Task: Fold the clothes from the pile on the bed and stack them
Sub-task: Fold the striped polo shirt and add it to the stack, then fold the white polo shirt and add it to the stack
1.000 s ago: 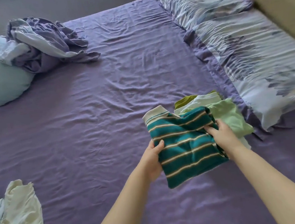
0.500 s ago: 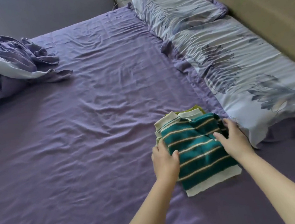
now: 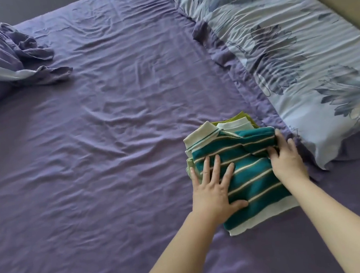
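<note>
Clothes in a folded stack (image 3: 230, 130) lie on the purple bed (image 3: 108, 144), just beside the edge of the flowered pillow (image 3: 301, 66). On top is a teal striped shirt (image 3: 256, 186), folded into a rough rectangle with its pale collar at the far end and a white hem at the near end. Beneath it show the edges of a light green piece and an olive one.

Left hand (image 3: 214, 190) lies flat on the shirt's left side, its fingers (image 3: 216, 166) straight and spread wide, thumb out along the fabric, pressing down and gripping nothing. Right hand (image 3: 287, 160) rests on the shirt's right edge near the collar end; its fingers (image 3: 280, 140) are fairly straight and close together, lying over the fold, the thumb touching the stripes. Whether any fabric is pinched under that hand cannot be told.

A crumpled purple heap (image 3: 4, 59) sits at the far left of the bed, well apart from the stack.
</note>
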Demonstrator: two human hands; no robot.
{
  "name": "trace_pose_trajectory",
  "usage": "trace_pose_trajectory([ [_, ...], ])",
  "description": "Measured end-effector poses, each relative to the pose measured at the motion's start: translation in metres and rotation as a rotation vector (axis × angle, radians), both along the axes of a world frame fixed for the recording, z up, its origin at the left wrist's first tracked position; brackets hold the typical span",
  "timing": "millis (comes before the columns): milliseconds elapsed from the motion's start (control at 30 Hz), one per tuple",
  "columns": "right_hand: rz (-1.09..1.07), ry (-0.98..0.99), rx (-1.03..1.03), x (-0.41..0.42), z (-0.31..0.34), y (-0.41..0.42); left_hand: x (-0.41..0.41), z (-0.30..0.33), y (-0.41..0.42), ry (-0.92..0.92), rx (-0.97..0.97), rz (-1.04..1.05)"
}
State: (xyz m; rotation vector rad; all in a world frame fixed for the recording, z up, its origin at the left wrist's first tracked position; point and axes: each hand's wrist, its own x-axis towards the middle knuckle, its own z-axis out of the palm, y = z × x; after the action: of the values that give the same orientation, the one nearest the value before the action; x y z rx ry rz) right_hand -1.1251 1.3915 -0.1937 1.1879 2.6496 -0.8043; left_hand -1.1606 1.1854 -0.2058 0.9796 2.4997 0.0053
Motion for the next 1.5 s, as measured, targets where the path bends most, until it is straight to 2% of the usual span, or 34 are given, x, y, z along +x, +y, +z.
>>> trace_pose_trajectory([
  [167, -0.09, -0.102, -0.082, -0.008, 0.011, -0.005, -0.004, 0.016, 0.008, -0.093, -0.106, -0.002],
  [300, 0.037, -0.103, 0.029, 0.004, 0.042, -0.025, 0.004, 0.051, 0.005, -0.091, -0.107, 0.02],
  [500, 0.256, -0.083, 0.199, 0.047, 0.083, -0.07, 0.043, 0.106, -0.029, -0.276, 0.019, 0.383],
  [600, 0.352, -0.046, 0.152, 0.073, 0.103, -0.106, 0.066, 0.133, -0.057, -0.346, 0.071, 0.556],
  [700, 0.466, -0.045, 0.097, 0.1, 0.119, -0.147, 0.089, 0.153, -0.089, -0.357, 0.093, 0.636],
  [900, 0.632, -0.06, 0.018, 0.147, 0.144, -0.235, 0.145, 0.171, -0.178, -0.355, 0.091, 0.793],
  [1200, 0.922, -0.14, 0.028, 0.175, 0.153, -0.379, 0.225, 0.186, -0.351, -0.338, 0.116, 1.067],
  [1500, 1.012, -0.163, -0.068, 0.19, 0.159, -0.536, 0.268, 0.183, -0.534, -0.349, 0.262, 1.279],
])
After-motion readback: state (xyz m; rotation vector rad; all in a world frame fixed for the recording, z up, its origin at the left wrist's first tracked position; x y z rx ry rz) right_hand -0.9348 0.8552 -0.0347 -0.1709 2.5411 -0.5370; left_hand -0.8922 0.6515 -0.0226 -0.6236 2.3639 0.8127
